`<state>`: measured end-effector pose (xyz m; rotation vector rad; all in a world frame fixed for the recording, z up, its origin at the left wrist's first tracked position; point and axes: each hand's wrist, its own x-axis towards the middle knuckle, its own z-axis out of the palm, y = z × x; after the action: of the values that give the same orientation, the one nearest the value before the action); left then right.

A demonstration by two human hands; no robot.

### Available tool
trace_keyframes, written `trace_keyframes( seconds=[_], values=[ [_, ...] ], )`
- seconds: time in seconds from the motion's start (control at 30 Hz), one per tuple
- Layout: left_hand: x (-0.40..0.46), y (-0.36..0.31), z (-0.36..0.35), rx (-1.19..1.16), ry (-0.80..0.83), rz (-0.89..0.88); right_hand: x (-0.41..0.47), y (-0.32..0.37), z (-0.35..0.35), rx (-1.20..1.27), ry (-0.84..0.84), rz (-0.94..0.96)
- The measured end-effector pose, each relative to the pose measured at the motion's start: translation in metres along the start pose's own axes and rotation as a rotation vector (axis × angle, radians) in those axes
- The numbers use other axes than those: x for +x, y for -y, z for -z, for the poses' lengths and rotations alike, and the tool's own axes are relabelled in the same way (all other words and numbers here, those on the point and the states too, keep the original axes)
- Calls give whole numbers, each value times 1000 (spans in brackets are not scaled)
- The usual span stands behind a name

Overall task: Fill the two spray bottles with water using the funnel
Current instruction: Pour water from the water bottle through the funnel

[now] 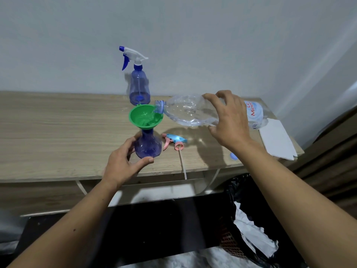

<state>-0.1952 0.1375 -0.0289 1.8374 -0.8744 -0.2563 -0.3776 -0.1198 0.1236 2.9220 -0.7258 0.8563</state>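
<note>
A green funnel (145, 118) sits in the neck of an uncapped blue spray bottle (148, 145) near the front edge of the wooden table (58, 132). My left hand (123, 163) grips the base of that bottle. My right hand (228, 122) holds a large clear water bottle (187, 111) tipped on its side, its mouth over the funnel, and water lies in the funnel. A second blue spray bottle (139, 88) with its white and blue trigger head on stands behind, by the wall. A pink and blue trigger head (174, 141) lies on the table beside the first bottle.
A blue bottle cap (233, 156) lies by the table's front edge, under my right wrist. White sheets (276, 140) rest on the table's right end. Below at the right stands a bin with a black bag (249, 225) holding crumpled paper.
</note>
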Motion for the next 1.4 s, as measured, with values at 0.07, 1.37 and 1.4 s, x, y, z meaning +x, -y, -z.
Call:
trace_keyframes(
  seconds=[0.07,1.37,1.4],
  values=[
    [1,1,0,-7,3,8,-2,2,-5,73,25,-42],
    [2,-1,3,-6,15,8,20,5,-57,847,-253,-561],
    [2,-1,3,-5,12,6,20,4,-58,848,-246,-557]
  ],
)
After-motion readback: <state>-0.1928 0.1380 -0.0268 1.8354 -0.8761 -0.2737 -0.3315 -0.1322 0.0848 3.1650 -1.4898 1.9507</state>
